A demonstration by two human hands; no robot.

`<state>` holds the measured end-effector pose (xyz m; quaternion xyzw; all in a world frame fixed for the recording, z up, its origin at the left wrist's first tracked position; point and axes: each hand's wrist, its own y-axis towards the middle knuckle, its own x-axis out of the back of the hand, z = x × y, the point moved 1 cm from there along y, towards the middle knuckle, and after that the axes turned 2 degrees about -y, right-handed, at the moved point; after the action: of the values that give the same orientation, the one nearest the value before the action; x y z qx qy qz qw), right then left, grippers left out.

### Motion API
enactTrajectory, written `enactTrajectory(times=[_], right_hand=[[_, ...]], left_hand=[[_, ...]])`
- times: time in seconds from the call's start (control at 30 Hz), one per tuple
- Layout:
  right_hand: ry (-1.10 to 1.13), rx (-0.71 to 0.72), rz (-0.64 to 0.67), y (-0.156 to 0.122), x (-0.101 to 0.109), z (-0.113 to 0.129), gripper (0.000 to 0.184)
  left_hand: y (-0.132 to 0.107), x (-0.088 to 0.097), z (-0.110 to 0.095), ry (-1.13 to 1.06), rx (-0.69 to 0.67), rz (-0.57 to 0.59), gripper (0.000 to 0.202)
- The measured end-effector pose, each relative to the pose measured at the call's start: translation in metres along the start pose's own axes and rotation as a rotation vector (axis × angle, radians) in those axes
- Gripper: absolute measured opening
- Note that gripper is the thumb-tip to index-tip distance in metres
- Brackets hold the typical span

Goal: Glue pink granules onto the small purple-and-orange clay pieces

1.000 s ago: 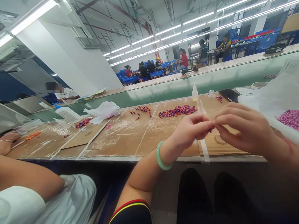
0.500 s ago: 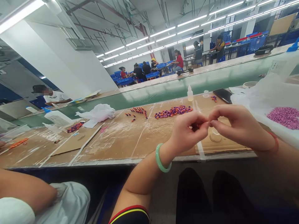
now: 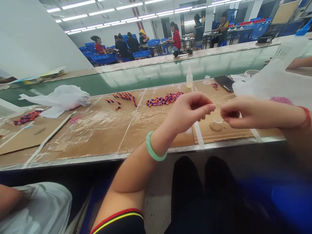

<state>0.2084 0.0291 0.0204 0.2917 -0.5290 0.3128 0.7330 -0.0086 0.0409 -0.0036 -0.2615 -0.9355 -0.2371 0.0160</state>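
My left hand [image 3: 191, 112], with a green bangle [image 3: 156, 151] on its wrist, hovers over the worktable with thumb and fingertips pinched together. Whatever sits in that pinch is too small to name. Just to its right, slightly apart, is my right hand [image 3: 236, 112], its fingers curled in; its fingertips are partly hidden, so I cannot make out what they hold. Below and between the hands stands a small clear round dish [image 3: 216, 125]. Behind the left hand lies a heap of small purple-and-orange pieces [image 3: 163, 99]; more such pieces [image 3: 125, 97] are set out in rows farther left.
At the back stand a dropper bottle [image 3: 189, 79], a small clear jar [image 3: 207, 79] and a dark phone [image 3: 224, 83]. Pink pieces [image 3: 281, 100] lie on white plastic [image 3: 270, 84] at right. A crumpled bag [image 3: 67, 97] is at left. A co-worker's arm [image 3: 9, 198] shows lower left.
My hands, touching at the fingertips before, have come apart, the right one turning palm-down. The view has swung, so the table sits higher and farther left.
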Motion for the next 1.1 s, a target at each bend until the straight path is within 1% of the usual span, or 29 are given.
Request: enactTrajectory(times=[0.03,0.1,0.23,0.33,0.43,0.53,0.7,0.8,0.87,0.93,1.0,1.07,1.1], right_hand=[[-0.017,-0.008,0.058,0.004,0.0,-0.002,0.016],[-0.056,-0.031,0.134,0.013,0.0,-0.003,0.017],[-0.135,-0.068,0.225,0.025,0.001,-0.002,0.022],[-0.187,-0.065,0.279,0.03,0.001,-0.003,0.025],[-0.223,-0.062,0.315,0.033,0.003,-0.005,0.027],[-0.244,-0.088,0.335,0.036,0.002,-0.008,0.028],[-0.241,-0.07,0.334,0.036,-0.002,-0.013,0.028],[-0.203,-0.07,0.306,0.033,0.004,-0.015,0.027],[-0.147,-0.058,0.223,0.029,0.012,-0.013,0.024],[-0.072,-0.036,0.05,0.022,0.021,-0.005,0.018],[0.057,-0.053,-0.206,0.014,0.024,0.006,0.014],[0.267,-0.106,-0.489,0.008,0.018,0.018,0.012],[0.389,-0.124,-0.609,0.006,0.013,0.024,0.012]], left_hand=[[0.001,0.001,0.0,0.007,0.013,-0.004,0.038],[0.001,0.003,0.0,0.022,0.03,-0.015,0.037],[0.002,0.004,0.0,0.021,0.015,-0.026,0.033],[0.002,0.005,0.001,0.013,0.005,-0.043,0.028],[0.003,0.007,0.001,0.014,0.007,-0.062,0.022],[0.002,0.007,0.001,0.022,0.002,-0.063,0.017],[0.002,0.006,0.001,0.031,0.006,-0.055,0.012],[0.003,0.007,0.002,-0.016,0.025,-0.056,0.009],[0.003,0.007,0.001,-0.058,0.033,-0.061,0.01],[0.002,0.007,0.0,-0.098,0.039,-0.07,0.014],[0.0,0.007,-0.001,-0.146,0.038,-0.08,0.02],[-0.002,0.005,-0.003,-0.203,0.026,-0.087,0.025],[-0.003,0.003,-0.003,-0.232,0.017,-0.088,0.027]])
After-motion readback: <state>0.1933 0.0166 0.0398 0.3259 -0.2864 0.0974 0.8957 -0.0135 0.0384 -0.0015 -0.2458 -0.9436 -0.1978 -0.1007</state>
